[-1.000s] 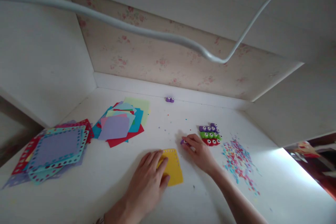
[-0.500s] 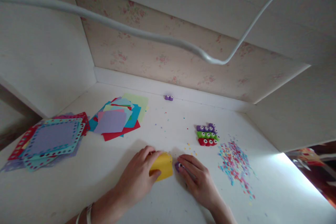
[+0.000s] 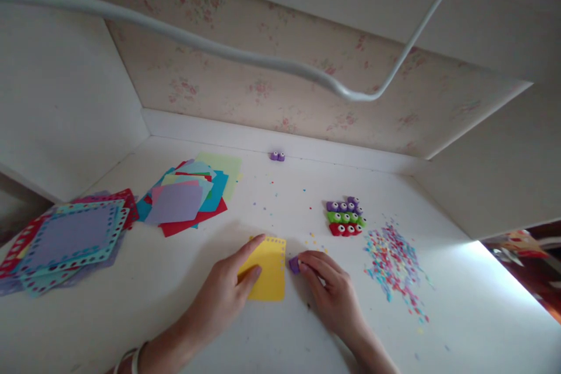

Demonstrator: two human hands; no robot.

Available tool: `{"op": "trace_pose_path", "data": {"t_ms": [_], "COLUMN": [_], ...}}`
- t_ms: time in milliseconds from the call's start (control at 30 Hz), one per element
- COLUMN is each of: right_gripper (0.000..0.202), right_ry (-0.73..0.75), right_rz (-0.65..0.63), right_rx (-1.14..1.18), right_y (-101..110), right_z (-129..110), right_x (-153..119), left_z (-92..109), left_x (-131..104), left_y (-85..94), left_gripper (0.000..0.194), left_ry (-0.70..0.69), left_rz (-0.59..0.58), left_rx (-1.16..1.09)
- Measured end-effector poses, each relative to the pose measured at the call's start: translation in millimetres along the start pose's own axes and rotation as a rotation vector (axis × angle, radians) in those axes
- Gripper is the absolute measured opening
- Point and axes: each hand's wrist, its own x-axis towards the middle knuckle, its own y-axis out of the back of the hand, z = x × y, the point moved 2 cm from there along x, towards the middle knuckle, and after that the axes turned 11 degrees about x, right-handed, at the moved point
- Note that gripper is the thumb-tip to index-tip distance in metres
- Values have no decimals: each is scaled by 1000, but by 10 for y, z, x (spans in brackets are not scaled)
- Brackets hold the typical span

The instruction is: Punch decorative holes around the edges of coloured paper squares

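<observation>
Currently, at lower centre, I see the left hand (image 3: 227, 281) on the left side of a yellow sheet (image 3: 269, 277), thumb and forefinger parted; I cannot tell whether it grips or only presses. The right hand (image 3: 335, 289) has its fingers closed on a purple block (image 3: 294, 265), just right of the sheet. Right of centre, eyed blocks (image 3: 346, 217) stand in 3 colours, beside paper confetti (image 3: 394, 263).

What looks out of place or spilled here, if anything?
Coloured confetti lies in a loose heap at right, uncontained, with stray flecks elsewhere on the tabletop: it looks spilled. Two purple eyed pieces sit near the back, apart from the eyed cluster. No damage stands out.
</observation>
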Motion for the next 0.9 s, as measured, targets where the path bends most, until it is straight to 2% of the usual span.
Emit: {"op": "trace_pose_path", "data": {"t_ms": [133, 233, 900], "right_gripper": [19, 16, 17], "right_ry": [30, 23, 83], "right_rz": [65, 101, 28], "right_rx": [16, 29, -3], "right_y": [-3, -12, -53], "right_z": [-16, -27, -17], "right_x": [-1, -4, -46], "left_z": [22, 38, 56], "left_x": [-1, -7, -37], "left_y": [-13, -16, -36], "left_gripper": [27, 27, 24], "left_ry": [7, 45, 21], "left_rz": [-27, -9, -12], "left_rx": [-29, -23, -12]}}
